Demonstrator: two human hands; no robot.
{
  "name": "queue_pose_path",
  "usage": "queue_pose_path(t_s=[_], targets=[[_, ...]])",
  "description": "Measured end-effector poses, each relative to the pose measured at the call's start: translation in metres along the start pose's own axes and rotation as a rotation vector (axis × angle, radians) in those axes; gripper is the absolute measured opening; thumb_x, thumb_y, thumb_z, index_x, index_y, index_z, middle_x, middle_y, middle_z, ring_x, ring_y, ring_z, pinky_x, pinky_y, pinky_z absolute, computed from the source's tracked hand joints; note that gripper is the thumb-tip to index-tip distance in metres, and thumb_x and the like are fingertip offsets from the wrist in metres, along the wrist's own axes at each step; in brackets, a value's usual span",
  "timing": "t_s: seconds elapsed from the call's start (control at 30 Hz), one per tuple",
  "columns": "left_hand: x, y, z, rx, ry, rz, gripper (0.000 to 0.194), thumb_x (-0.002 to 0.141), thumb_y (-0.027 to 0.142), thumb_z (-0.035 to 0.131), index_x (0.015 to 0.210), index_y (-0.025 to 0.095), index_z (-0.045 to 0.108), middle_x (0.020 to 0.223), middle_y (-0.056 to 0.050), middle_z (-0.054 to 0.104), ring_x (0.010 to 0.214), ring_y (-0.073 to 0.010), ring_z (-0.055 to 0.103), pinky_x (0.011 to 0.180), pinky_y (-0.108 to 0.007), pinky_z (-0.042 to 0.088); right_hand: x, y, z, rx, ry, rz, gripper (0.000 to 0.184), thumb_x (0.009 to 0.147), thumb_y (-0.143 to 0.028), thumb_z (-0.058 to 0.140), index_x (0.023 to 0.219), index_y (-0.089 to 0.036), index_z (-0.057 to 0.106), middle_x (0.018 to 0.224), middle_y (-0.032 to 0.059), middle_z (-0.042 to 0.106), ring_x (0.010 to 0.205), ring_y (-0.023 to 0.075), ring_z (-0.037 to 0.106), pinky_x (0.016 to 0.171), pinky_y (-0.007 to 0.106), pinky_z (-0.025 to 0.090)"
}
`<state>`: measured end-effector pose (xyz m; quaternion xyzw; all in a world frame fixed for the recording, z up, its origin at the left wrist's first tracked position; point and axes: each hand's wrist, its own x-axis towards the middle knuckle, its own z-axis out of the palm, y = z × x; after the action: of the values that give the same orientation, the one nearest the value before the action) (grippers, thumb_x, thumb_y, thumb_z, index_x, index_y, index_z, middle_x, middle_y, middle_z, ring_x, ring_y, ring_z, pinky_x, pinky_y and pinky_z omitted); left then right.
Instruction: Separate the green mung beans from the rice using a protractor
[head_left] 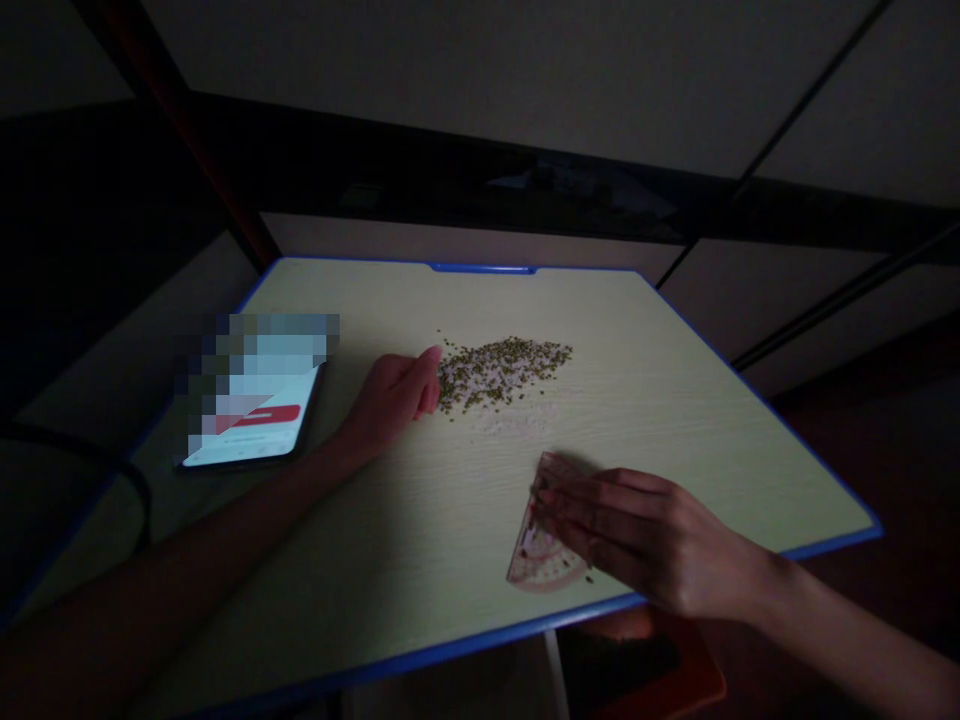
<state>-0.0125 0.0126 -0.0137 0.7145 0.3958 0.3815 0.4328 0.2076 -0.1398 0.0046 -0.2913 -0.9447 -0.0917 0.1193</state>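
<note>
Seeds [510, 365] lie spread near twelve o'clock on the tabletop [652, 410]; at their nine o'clock edge the left hand [390, 400] is curled, fingers together. Toward five o'clock, the right hand [652, 530] rests fingers on a clear ruler [534, 562]; whether it grips, I cannot tell.

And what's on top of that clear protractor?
The right hand lies over part of the protractor. Dark specks show there too, though I can't tell whether they're above or beneath it. Whatever the hand covers is hidden.
</note>
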Motion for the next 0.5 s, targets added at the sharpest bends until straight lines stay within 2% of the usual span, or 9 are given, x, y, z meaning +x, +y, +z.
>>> queue_pose_path(t_s=[0.27, 0.4, 0.5], targets=[[0.001, -0.004, -0.002, 0.038, -0.012, 0.009, 0.051, 0.082, 0.036, 0.036, 0.034, 0.020, 0.040, 0.034, 0.002, 0.040, 0.039, -0.0104, 0.044, 0.048, -0.025, 0.035, -0.022, 0.014, -0.002, 0.053, 0.070, -0.033, 0.035, 0.094, -0.015, 0.030, 0.102, -0.009, 0.063, 0.107, 0.0095, 0.068, 0.105, 0.0173, 0.060, 0.078, 0.031, 0.054], [0.001, -0.002, -0.002, 0.046, -0.003, -0.003, 0.051, 0.082, 0.035, 0.036, 0.033, 0.021, 0.040, 0.034, 0.002, 0.041, 0.040, -0.0109, 0.044, 0.049, -0.025, 0.035, -0.028, 0.020, -0.002, 0.086, 0.068, -0.044, 0.035, 0.094, -0.015, 0.030, 0.093, -0.009, 0.065, 0.106, 0.0101, 0.068, 0.103, 0.0190, 0.061, 0.078, 0.033, 0.055], [0.001, 0.002, -0.001, 0.052, -0.001, -0.020, 0.051, 0.082, 0.035, 0.036, 0.033, 0.021, 0.039, 0.034, 0.002, 0.040, 0.040, -0.0113, 0.044, 0.050, -0.026, 0.035, -0.033, 0.023, -0.002, 0.099, 0.063, -0.047, 0.037, 0.094, -0.015, 0.029, 0.095, -0.009, 0.065, 0.107, 0.0106, 0.067, 0.103, 0.0191, 0.061, 0.080, 0.033, 0.055]])
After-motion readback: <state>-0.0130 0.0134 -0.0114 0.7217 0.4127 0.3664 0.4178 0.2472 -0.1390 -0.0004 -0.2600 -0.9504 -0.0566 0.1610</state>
